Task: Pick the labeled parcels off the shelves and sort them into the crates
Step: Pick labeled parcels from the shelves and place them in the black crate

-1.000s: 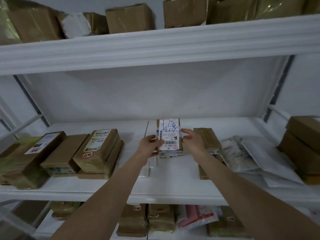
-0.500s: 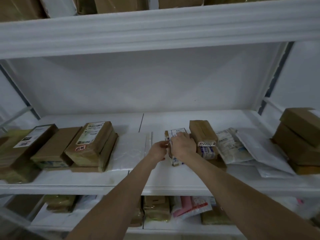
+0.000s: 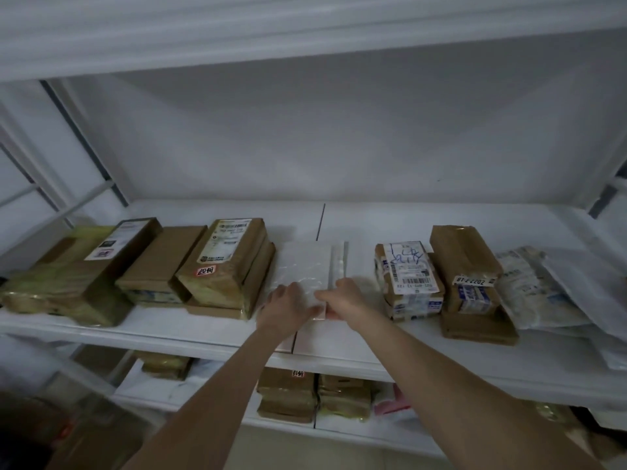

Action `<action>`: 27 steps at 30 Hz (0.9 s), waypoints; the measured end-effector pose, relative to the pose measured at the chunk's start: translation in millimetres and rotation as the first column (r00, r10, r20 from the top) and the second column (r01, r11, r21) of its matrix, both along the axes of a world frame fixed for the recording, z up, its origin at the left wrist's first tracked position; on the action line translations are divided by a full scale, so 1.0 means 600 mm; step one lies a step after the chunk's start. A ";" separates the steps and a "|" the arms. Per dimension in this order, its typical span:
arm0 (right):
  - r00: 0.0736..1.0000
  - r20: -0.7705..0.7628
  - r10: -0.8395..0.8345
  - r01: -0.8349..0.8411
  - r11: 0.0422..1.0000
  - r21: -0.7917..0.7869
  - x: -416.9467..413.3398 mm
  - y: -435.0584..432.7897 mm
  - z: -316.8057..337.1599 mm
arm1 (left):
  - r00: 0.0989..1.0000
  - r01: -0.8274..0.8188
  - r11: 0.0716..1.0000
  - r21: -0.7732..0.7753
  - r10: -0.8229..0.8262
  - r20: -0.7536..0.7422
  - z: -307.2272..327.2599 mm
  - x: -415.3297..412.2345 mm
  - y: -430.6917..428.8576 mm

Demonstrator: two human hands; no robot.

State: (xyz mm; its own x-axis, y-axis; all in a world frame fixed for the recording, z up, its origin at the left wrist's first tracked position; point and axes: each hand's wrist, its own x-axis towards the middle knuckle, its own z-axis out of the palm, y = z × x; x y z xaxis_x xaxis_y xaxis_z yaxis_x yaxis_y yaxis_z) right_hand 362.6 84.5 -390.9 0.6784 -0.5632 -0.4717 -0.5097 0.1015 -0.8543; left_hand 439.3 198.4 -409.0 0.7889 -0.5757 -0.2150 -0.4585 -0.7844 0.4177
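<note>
As the scribbled parcel (image 3: 409,279) lies back on the shelf (image 3: 424,357), both hands move left to the white packet (image 3: 305,266).
The left hand (image 3: 288,305) presses it flat-fingered; the right hand (image 3: 344,298) pinches its near edge, likely the next pick.

Both bare forearms are being stretched forward from the bottom of the view, converging so that the hands are being held close together, almost touching. The left hand (image 3: 288,305) is being held palm down, its fingers fairly straight and slightly spread, pressed flat on top of a white packet (image 3: 305,266). The right hand (image 3: 347,298) is being held just beside it, back upward, its thumb being pointed toward the left hand while its fingers are being curled over the packet's right edge, which is being pinched.
</note>
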 end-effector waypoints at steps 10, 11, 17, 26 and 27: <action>0.939 0.261 -0.223 0.207 0.975 0.085 0.005 -0.023 0.077 | 0.991 0.032 0.898 -0.439 -0.087 -0.105 0.060 0.004 0.003; 0.922 0.298 -0.249 0.203 0.963 0.175 0.001 -0.029 0.093 | 0.999 0.045 0.893 -0.448 -0.045 0.011 0.066 0.009 0.001; 0.927 0.334 -0.168 0.238 0.955 -0.179 -0.017 -0.060 0.112 | 0.926 -0.280 0.652 -0.705 0.377 -0.019 0.149 0.037 -0.019; 0.983 0.112 0.146 -0.029 0.723 -0.690 -0.043 -0.071 0.139 | 0.978 0.100 0.949 -0.299 -0.039 0.203 0.235 0.076 -0.030; 0.981 0.110 0.157 -0.043 0.739 -0.672 -0.045 -0.068 0.139 | 0.976 0.094 0.945 -0.312 -0.026 0.215 0.233 0.074 -0.033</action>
